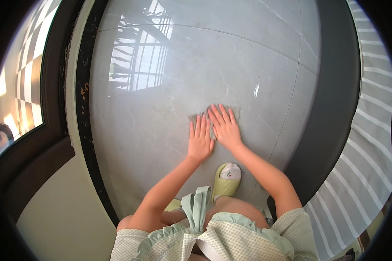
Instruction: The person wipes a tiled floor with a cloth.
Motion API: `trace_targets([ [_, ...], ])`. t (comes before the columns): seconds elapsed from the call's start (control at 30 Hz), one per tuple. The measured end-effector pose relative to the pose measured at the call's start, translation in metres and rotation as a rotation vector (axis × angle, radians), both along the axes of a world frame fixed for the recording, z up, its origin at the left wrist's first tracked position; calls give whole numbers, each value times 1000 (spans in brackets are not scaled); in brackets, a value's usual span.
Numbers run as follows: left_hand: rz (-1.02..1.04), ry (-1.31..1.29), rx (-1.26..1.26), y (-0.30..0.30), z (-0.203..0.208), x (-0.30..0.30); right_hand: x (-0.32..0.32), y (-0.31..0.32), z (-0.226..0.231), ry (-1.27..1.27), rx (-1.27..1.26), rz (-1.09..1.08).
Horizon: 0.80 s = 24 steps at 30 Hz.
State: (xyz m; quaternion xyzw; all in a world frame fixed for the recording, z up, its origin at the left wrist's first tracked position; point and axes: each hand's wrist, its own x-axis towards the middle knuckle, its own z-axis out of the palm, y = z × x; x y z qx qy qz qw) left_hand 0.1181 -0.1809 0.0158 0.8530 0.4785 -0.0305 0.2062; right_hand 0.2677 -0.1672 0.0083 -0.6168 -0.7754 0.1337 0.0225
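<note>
Both palms are pressed down on the grey tiled floor (157,117), side by side, with the fingers pointing away from me. Under them lies a thin grey cloth (238,114), its fuzzy edge showing past the fingertips and between the hands; most of it is covered. My left hand (199,143) rests flat on its left part, fingers straight and close together. My right hand (226,132) lies a little farther forward on the right part, fingers slightly spread. Neither hand grips anything.
A yellow-green slipper (222,185) on my foot is just behind my hands. Along the right runs a dark padded bed frame (331,87) beside striped grey bedding (366,143). At left are a black stone border (83,108), a pale wall (61,204) and a dark-framed window or door (54,95).
</note>
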Motion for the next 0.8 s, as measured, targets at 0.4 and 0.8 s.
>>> trace_targets([
  [0.4, 226, 42, 78, 70, -2, -33, -48, 100, -5, 225, 107, 112],
  [0.8, -165, 7, -122, -29, 4, 64, 59, -61, 4, 68, -91, -226],
])
